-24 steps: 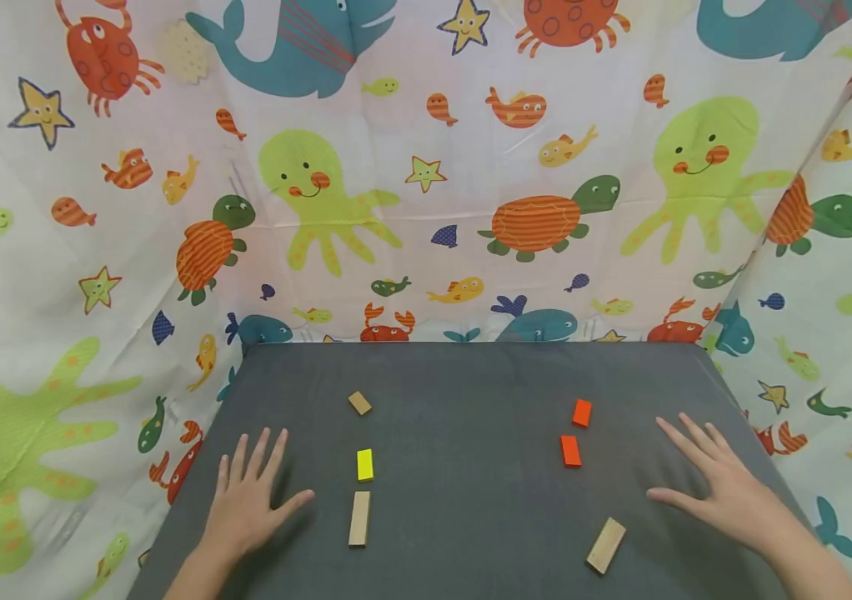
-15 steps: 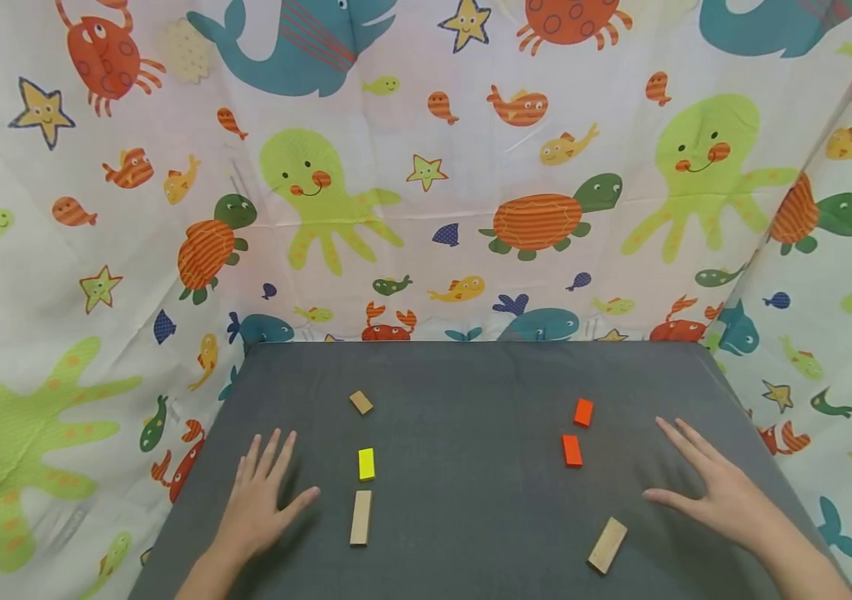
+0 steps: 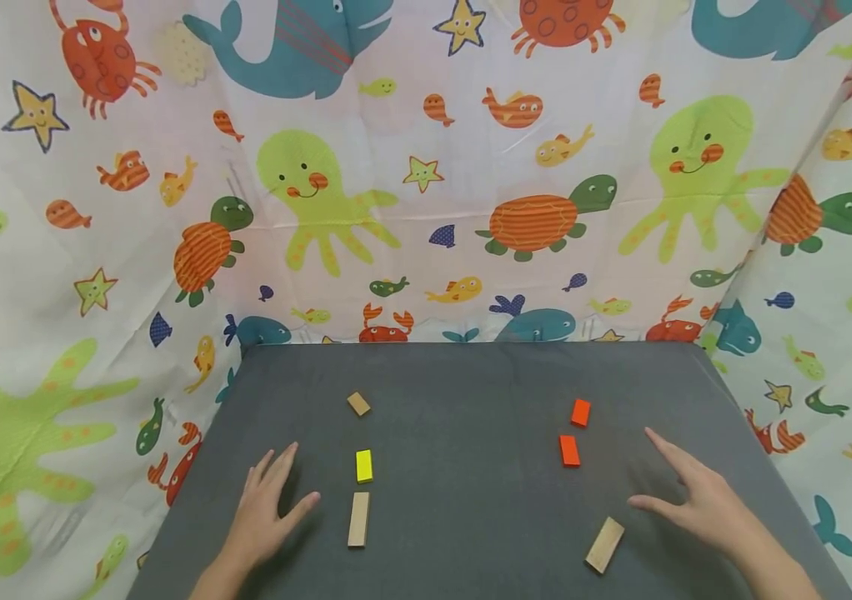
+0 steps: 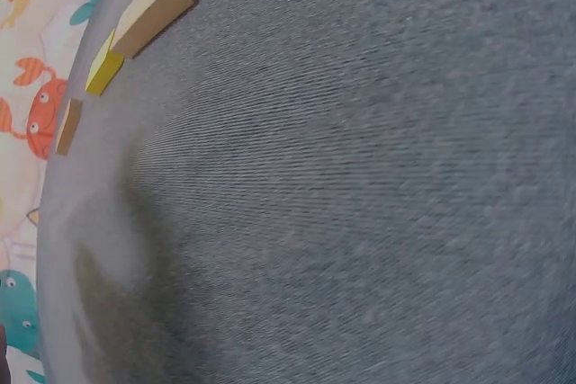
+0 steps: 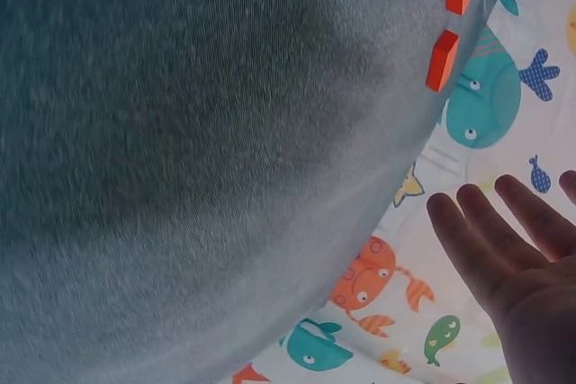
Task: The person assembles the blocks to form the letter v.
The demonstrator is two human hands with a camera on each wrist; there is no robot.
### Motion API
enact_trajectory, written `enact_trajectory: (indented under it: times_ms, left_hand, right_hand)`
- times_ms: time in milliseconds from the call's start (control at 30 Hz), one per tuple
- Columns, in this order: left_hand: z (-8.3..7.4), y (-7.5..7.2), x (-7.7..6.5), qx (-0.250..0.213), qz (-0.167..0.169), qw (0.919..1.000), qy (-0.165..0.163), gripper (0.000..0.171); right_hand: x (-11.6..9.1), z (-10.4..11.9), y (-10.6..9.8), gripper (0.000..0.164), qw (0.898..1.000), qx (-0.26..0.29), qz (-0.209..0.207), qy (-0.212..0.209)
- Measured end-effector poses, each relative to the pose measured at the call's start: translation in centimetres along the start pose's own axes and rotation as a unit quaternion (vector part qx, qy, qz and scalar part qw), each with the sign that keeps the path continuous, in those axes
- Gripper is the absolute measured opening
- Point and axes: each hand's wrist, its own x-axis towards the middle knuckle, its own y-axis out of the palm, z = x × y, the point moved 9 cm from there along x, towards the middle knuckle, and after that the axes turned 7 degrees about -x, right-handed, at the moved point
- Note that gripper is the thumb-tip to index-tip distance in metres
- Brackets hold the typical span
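Observation:
My left hand (image 3: pixel 259 512) is held over the left side of the dark grey table, thumb spread from the fingers and nothing in it. To its right lie a long plain wooden block (image 3: pixel 358 520), a yellow block (image 3: pixel 363 466) and, farther back, a small plain wooden block (image 3: pixel 358 404). Over the right side, my right hand (image 3: pixel 699 504) is likewise free, its thumb apart from the fingers. Nearest it is another long plain block (image 3: pixel 605 546), lying slanted. Two red blocks, a nearer one (image 3: pixel 569 451) and a farther one (image 3: pixel 580 412), lie beyond to its left.
A white curtain (image 3: pixel 426 242) printed with sea animals hangs behind the table (image 3: pixel 463 500) and along both sides. In the left wrist view the long block (image 4: pixel 162 6) shows the number 43 on its end.
Both hands have moved inward, toward the blocks: the left a little to the right, the right a little to the left. Their fingers look closer together. The blocks stay put.

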Motion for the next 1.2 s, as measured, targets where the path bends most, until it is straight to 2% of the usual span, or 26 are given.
enact_trajectory:
  times_ms: [300, 567, 867, 1033, 1200]
  left_hand:
    - [-0.1, 1.3, -0.4, -0.012, 0.013, 0.9998, 0.003, 0.085]
    - [-0.2, 1.5, -0.8, -0.037, 0.013, 0.9991, 0.014, 0.082]
    - [0.3, 2.6, -1.4, -0.072, 0.049, 0.9946, -0.057, 0.096]
    - [0.4, 2.9, -1.5, -0.081, 0.045, 0.9939, -0.059, 0.095]
    - [0.4, 3.6, -1.7, -0.094, 0.054, 0.9926, -0.055, 0.093]
  right_hand:
    - [-0.2, 0.4, 0.4, 0.109, 1.000, 0.013, -0.027, -0.010]
    - [-0.1, 0.8, 1.0, 0.106, 0.999, 0.026, -0.032, -0.013]
    - [0.0, 1.0, 2.1, 0.103, 0.999, 0.037, -0.025, -0.015]
    - [-0.1, 1.1, 2.4, 0.103, 0.999, 0.042, -0.016, -0.006]
    - [-0.1, 1.4, 2.4, 0.101, 0.998, 0.047, -0.024, -0.019]
